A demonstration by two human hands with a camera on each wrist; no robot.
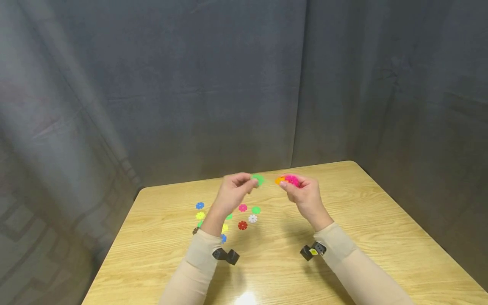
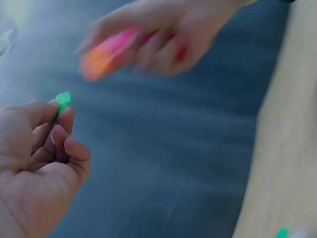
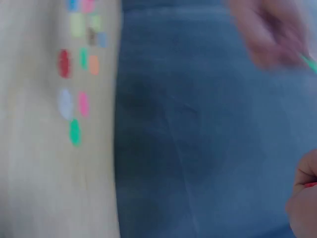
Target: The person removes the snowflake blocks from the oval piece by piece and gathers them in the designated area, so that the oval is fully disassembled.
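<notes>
Both hands are raised over the table (image 1: 343, 237), a little apart. The left hand (image 1: 232, 194) pinches a green disc (image 1: 258, 179) at its fingertips; the left wrist view shows only a sliver of the disc past the curled fingers (image 2: 62, 131). The right hand (image 1: 303, 194) is closed round a pink and orange cluster (image 1: 287, 180) of joined discs, mostly covered by the fingers, so I cannot tell how many pieces it has. In the left wrist view that cluster is a blur. More loose discs (image 1: 244, 216) lie on the table under the left hand, several hidden behind the wrist. The right wrist view is smeared: the discs are coloured blobs, and only the edge of the right hand shows at the frame's corner.
</notes>
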